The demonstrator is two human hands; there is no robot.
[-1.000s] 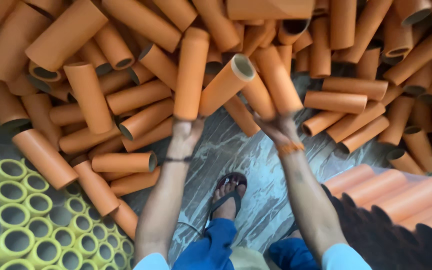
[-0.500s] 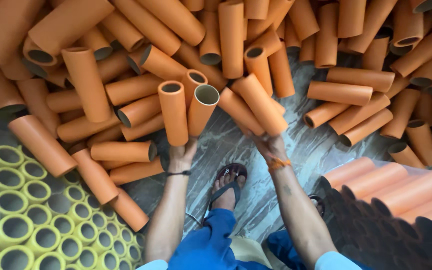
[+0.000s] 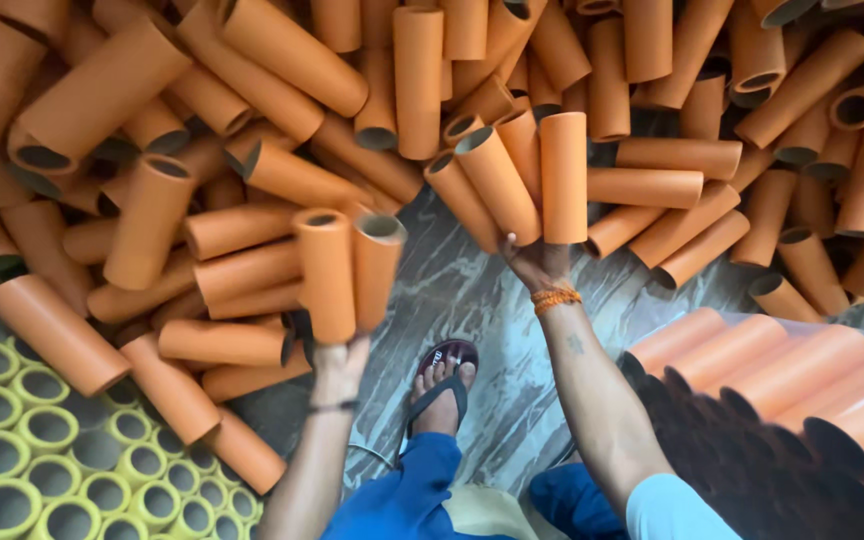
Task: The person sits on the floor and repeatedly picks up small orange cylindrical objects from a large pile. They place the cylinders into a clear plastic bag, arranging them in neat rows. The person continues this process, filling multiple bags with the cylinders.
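Lifting clear of the heap, the left hand (image 3: pixel 337 362) had dropped lower and further left than half a second before, its grip closed around the bottom ends of two orange tubes (image 3: pixel 349 270) standing upright side by side, open mouths up. The right hand (image 3: pixel 540 264), which had held its tubes slanted toward the heap, now had them nearer upright: its grip was wrapped on three orange tubes (image 3: pixel 522 178) fanned out from the fingers, an orange thread band at the wrist. All the tubes looked like smooth matte cardboard cylinders, hollow, with pale grey inner walls. The big loose pile of orange tubes (image 3: pixel 282 60) lay jumbled on the streaked grey marble-patterned floor (image 3: pixel 482 300). At lower left stood packed yellow-green tubes (image 3: pixel 12 440), rims up; at right lay a wrapped bundle of orange tubes (image 3: pixel 782 360) under clear film. A sandalled foot (image 3: pixel 442 385) rested between the arms.
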